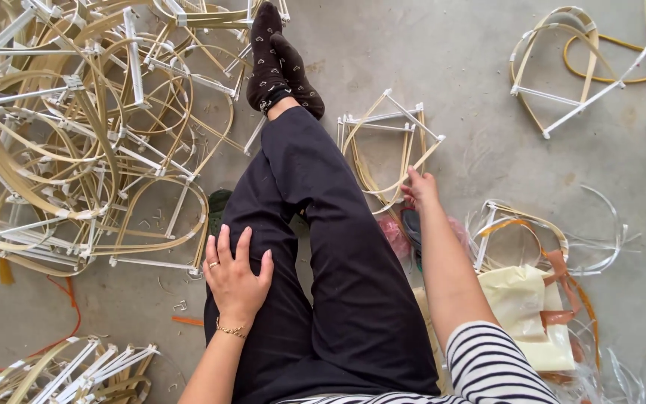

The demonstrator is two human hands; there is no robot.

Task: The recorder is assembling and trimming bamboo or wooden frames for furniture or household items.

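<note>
The frame (390,153) pinched by the right hand (420,188) could snag others if pulled, while the left hand (235,273) lies open on a leg (263,329).

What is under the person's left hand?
The left hand lies flat on a leg in dark trousers. The floor beneath the leg is covered, so it cannot be seen.

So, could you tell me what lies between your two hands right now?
In the head view, the crossed legs in dark trousers lie between them: the left hand rests on one thigh, the right hand touches a bamboo frame.
</note>
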